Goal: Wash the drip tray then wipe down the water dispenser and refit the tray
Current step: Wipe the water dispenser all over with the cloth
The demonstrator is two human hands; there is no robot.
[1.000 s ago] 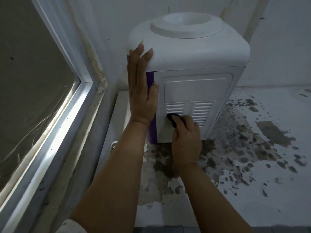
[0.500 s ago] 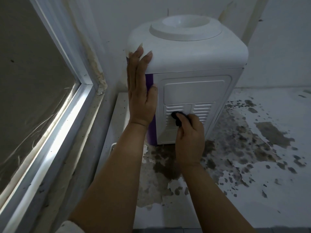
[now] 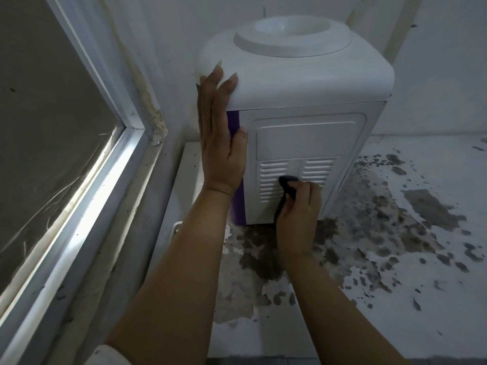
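Left hand (image 3: 221, 143): grip released, fingers straight and together, palm flat against the left rear corner of the water dispenser (image 3: 297, 106). Fingertips reach up onto the white top cover; thumb lies on the edge of the white back panel (image 3: 305, 138), just beside the purple side strip (image 3: 234, 127).

Right hand (image 3: 297, 209): grip clenched round a small dark cloth (image 3: 286, 187). Fingers curled over it; the bunched end sticks out above the knuckles and touches the panel at the strip between the two blocks of vent slots (image 3: 271, 180), low on the back of the unit. A tail of cloth hangs down along the thumb side of the hand.

Dispenser: upright, back panel toward the camera, standing on a white table (image 3: 421, 299) whose paint is flaked off in dark patches round its base. The round bottle well (image 3: 292, 35) on top holds no bottle; its inside shows only pale plastic.

Drip tray: cannot tell where it is; the dispenser's front faces away.

Left of the dispenser: a white wall (image 3: 168, 48) and a window frame (image 3: 87, 196) with a bright sill. A pale sleeve cuff (image 3: 108, 355) shows at the bottom edge on the left arm.
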